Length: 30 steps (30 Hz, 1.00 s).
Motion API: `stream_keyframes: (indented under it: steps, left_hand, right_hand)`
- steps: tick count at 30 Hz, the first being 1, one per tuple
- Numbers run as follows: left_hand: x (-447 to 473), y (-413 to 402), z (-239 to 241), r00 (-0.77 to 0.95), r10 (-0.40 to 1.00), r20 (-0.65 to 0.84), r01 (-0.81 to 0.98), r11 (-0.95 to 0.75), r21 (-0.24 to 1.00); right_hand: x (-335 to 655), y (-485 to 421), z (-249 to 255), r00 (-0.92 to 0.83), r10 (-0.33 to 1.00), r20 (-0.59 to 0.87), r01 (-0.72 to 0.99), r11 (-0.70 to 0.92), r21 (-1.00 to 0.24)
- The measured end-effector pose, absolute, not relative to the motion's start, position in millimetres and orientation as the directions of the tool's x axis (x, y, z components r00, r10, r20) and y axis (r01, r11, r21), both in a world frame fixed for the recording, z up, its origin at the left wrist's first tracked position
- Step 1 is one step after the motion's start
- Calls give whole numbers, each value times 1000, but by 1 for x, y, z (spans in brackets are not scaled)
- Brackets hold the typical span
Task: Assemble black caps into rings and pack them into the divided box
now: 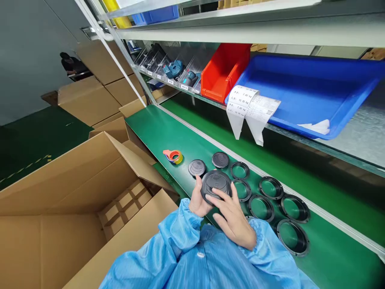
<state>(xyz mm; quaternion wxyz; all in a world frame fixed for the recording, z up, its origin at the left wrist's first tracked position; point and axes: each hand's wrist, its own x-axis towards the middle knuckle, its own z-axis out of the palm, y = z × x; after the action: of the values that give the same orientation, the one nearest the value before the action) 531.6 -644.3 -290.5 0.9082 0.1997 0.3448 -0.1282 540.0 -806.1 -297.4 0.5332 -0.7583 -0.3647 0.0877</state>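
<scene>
I see both hands closed on one black round cap (215, 185), held up just above the near edge of the green belt (168, 132): the left hand (198, 200) cups its left rim from behind, thumb on the edge, while the right hand (233, 216) lies over its lower face with fingers spread across it. I judge the step in hand to be a check or fitting of this cap; the next move would call for a steady grip on the rim and square alignment with a ring. Just right of the hands lie seven open black rings (261, 207) in two rows; just beyond the hands sit two more black caps (197, 167). Further left of them rests an orange tape dispenser (173, 155). Left of the hands stands an open carton with dividers (99, 208). Beyond, a blue tray (303, 94) carries paper slips (251, 108); I read "7.82 kg" and "10.35 kg". Embossing on the cap is illegible.
</scene>
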Motion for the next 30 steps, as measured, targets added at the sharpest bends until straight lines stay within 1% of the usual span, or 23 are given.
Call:
stream_keyframes:
  steps: [1,3,4,6,9,14,18,22,26,30]
  left_hand:
    - [531,-645,-288,720,-109,-686,384,885,263]
    - [530,-648,-282,701,-133,-701,407,881,240]
    - [529,-650,-279,692,-140,-708,412,882,228]
    - [529,-654,-273,670,-150,-727,418,886,203]
    - [529,-660,-267,646,-164,-746,427,887,174]
    - [531,-667,-263,623,-208,-754,475,866,154]
    - [533,-671,-262,647,-237,-725,476,868,142]
    - [537,-674,-262,635,-243,-734,491,860,140]
    - [538,-675,-266,626,-250,-738,511,847,146]
    - [539,-674,-272,606,-262,-751,527,840,132]
  right_hand:
    - [542,-809,-299,765,595,247,430,-186,-884]
    - [550,-818,-306,864,464,194,353,-283,-892]
    - [555,-822,-311,887,429,170,329,-329,-885]
    - [562,-829,-320,887,442,135,321,-380,-868]
    - [565,-832,-327,866,490,100,319,-387,-865]
    - [558,-834,-323,863,502,52,236,-311,-921]
    - [556,-839,-318,896,444,-13,91,-212,-973]
    - [554,-843,-317,920,383,-90,-47,-120,-992]
    - [551,-847,-324,925,346,-160,-125,-121,-985]
    - [548,-850,-333,928,334,-167,-121,-154,-981]
